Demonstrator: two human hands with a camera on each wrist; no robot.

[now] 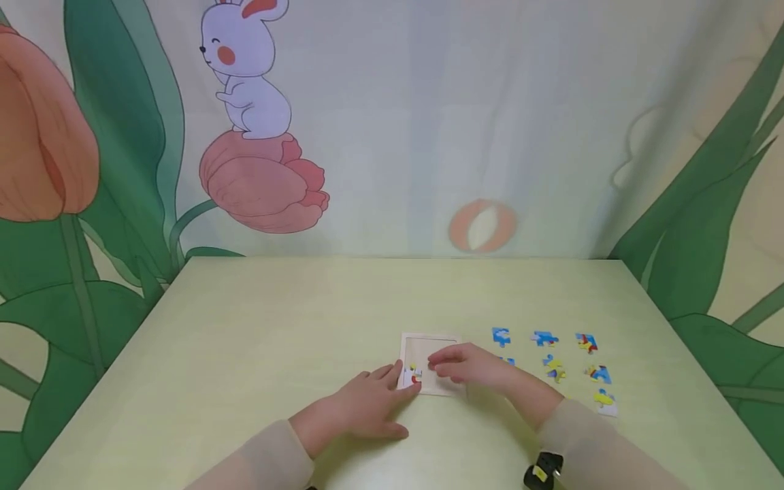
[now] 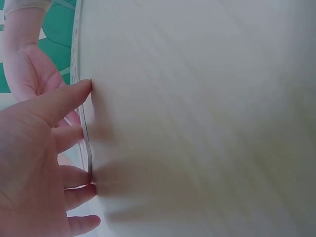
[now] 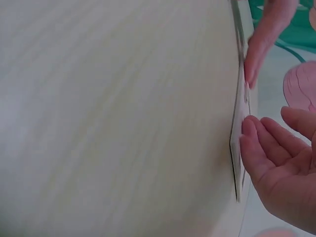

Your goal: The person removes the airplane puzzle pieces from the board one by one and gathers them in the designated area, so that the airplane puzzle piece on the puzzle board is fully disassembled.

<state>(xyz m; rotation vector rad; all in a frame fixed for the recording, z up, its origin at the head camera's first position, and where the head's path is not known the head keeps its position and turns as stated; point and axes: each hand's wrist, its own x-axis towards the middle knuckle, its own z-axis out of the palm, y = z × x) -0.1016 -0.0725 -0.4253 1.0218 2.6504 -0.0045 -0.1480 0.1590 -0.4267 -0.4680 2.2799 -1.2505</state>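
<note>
A shallow square wooden puzzle tray [image 1: 430, 337] lies on the table, with one picture puzzle piece [image 1: 412, 373] in its lower left corner. My left hand [image 1: 375, 403] is spread at the tray's left side, its fingertips on the edge and the thumb near the front corner. In the left wrist view, the fingers [image 2: 79, 197] of that hand touch the table and the tray's side. Over the tray's right part is my right hand [image 1: 471, 365], fingers loosely bent. The right wrist view shows its fingertips [image 3: 248, 129] right at the tray, with nothing between thumb and fingers.
Several loose puzzle pieces lie in rows to the tray's right, among them a blue one [image 1: 501, 335] at the back and a yellow-and-white one [image 1: 606, 401] at the front. Some are partly hidden by my right arm. Behind the table hangs a printed curtain [image 1: 380, 136].
</note>
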